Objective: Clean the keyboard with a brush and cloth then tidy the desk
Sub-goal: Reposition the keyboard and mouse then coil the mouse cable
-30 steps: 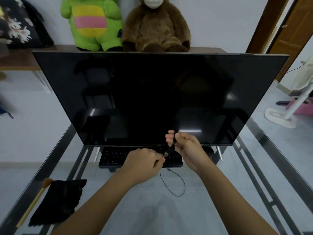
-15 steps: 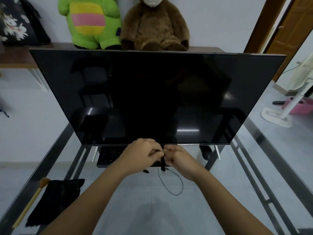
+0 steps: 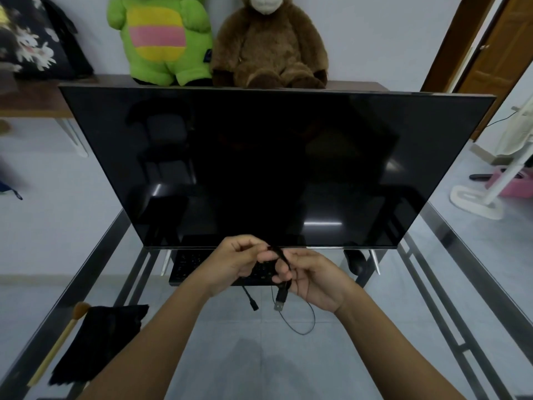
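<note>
- A brush (image 3: 59, 340) with a pale wooden handle is laid at the front-left corner of the glass desk (image 3: 450, 298), bristles pointed away from the person.
- A black cloth (image 3: 98, 342) is spread just beside the brush, on its right, near the left edge of the desk.
- A black keyboard (image 3: 187, 265) is placed under the lower edge of a dark monitor (image 3: 274, 168), toward the far middle of the desk; its right part is hidden by the hands.
- The left hand (image 3: 236, 262) is curled closed, with a thin black cable (image 3: 300, 327) pinched between thumb and fingers; a small round plug is seen hanging below it.
- The right hand (image 3: 313, 280) is closed around the same cable, with a USB plug (image 3: 280, 298) pointed downward from its fingers.
- A loop of the cable is rested on the glass below the hands.
- A dark mouse (image 3: 356, 259) is positioned right of the keyboard, under the monitor edge.
</note>
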